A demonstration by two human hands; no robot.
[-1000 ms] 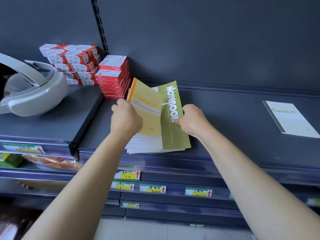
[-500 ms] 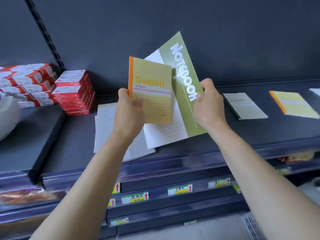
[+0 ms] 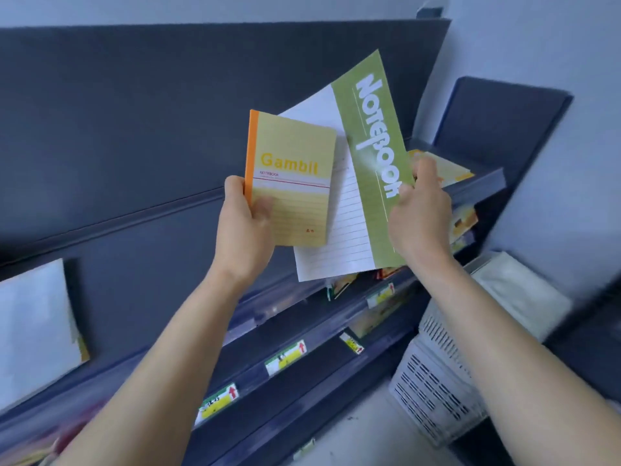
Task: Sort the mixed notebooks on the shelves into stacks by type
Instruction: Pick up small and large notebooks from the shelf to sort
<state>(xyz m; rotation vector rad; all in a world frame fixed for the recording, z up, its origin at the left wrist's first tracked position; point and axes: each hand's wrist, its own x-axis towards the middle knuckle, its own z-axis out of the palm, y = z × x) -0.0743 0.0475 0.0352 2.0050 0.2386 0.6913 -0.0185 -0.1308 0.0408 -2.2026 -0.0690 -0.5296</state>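
Centre: Gambit notebook (image 3: 295,196) — pale yellow cover with fine horizontal lines, orange spine strip, orange-yellow title, thin red rule. Right of it: green notebook (image 3: 369,136) — olive cover, white lettering, white grey-ruled page. Shelf (image 3: 151,274) dark slate blue; price labels (image 3: 285,356) yellow-green with red arrows; basket (image 3: 433,391), lower right, white, slotted.

Dark grey shelving (image 3: 134,95) with yellow price tags (image 3: 285,359) stands against a pale wall (image 3: 537,45), a white slatted basket (image 3: 433,381) beside it.

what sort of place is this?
Probably a shop, in its stationery aisle: dark display shelves with yellow price tags on their front rails, a Gambit notebook in the left hand, a green notebook in the right hand.
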